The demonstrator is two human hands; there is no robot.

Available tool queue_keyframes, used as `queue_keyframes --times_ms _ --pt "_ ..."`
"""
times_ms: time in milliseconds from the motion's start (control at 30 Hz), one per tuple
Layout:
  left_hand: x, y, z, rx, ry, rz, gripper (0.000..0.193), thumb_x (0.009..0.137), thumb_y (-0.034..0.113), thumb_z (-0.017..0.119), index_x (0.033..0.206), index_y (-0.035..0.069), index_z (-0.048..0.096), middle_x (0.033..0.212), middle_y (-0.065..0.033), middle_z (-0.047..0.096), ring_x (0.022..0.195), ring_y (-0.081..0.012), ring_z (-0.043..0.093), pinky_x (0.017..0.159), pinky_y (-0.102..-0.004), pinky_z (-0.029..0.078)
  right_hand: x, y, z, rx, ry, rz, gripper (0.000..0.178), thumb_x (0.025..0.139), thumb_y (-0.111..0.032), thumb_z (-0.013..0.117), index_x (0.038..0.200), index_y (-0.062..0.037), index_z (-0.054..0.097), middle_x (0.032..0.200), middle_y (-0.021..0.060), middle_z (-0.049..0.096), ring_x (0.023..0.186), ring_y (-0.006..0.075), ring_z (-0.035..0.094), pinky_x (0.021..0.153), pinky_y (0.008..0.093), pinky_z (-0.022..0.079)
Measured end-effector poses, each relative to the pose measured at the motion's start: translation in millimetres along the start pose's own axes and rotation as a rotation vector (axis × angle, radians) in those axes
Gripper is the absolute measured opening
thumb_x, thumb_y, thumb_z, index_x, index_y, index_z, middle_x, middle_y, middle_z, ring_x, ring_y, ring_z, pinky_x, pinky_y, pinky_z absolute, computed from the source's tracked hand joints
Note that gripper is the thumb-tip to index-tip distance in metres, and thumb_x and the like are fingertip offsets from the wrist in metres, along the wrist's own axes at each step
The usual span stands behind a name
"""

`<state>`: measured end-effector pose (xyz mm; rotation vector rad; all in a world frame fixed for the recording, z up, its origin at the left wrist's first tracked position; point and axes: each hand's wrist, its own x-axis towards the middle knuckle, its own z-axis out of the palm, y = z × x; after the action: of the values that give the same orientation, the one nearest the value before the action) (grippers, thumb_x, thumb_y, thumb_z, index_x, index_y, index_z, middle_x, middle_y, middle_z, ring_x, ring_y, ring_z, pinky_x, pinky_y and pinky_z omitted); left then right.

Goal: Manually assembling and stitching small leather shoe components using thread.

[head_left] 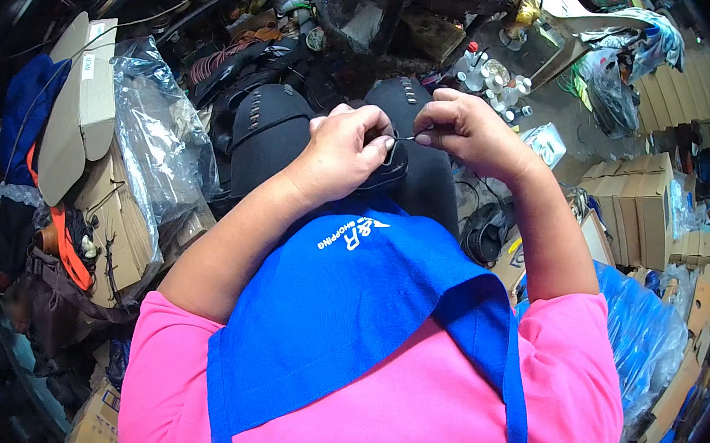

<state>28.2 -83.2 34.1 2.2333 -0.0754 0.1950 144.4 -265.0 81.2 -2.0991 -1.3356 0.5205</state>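
Note:
My left hand [346, 151] is closed, thumb and forefinger pinched on the edge of a black looped piece [384, 171] above my lap. The exact kind of that piece cannot be made out, since my fingers cover part of it. My right hand [472, 137] is closed too, a short way to the right, its fingertips pinching a thin strand [406, 138] that runs across to the left fingertips. Whether the strand is thread, wire or a needle is too small to tell. Below the hands lies my blue apron [348, 289]; my dark-trousered knees are beyond.
Bottles and small containers [495, 79] stand on the floor beyond my right hand. Cardboard boxes [630, 201] are stacked at the right. At the left are cardboard pieces [84, 110] and clear plastic wrapping [159, 126]. A black coiled item [484, 234] lies near my right forearm.

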Motion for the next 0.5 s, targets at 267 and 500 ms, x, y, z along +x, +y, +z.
queue_keyframes --times_ms 267,500 --pt "3.0 -20.2 1.8 -0.449 -0.016 -0.283 0.010 0.087 0.010 0.060 0.091 0.000 0.059 0.078 0.0014 0.058 0.077 -0.0065 0.052 0.071 -0.0230 0.044 -17.1 13.9 -1.4 0.861 -0.036 0.173 0.017 0.088 -0.021 0.063 0.093 -0.0042 0.063 0.086 -0.0019 0.058 0.082 0.0066 0.052 0.076 0.0239 0.042" --pt "-0.5 -23.1 -14.8 -1.143 -0.084 -0.326 0.014 0.086 0.007 0.061 0.100 0.005 0.059 0.091 -0.0069 0.066 0.087 -0.0120 0.062 0.079 -0.0247 0.049 0.5 4.8 15.6 0.843 0.216 0.115 0.017 0.092 -0.020 0.056 0.102 -0.0077 0.060 0.085 -0.0040 0.056 0.079 0.0054 0.049 0.072 0.0207 0.039"
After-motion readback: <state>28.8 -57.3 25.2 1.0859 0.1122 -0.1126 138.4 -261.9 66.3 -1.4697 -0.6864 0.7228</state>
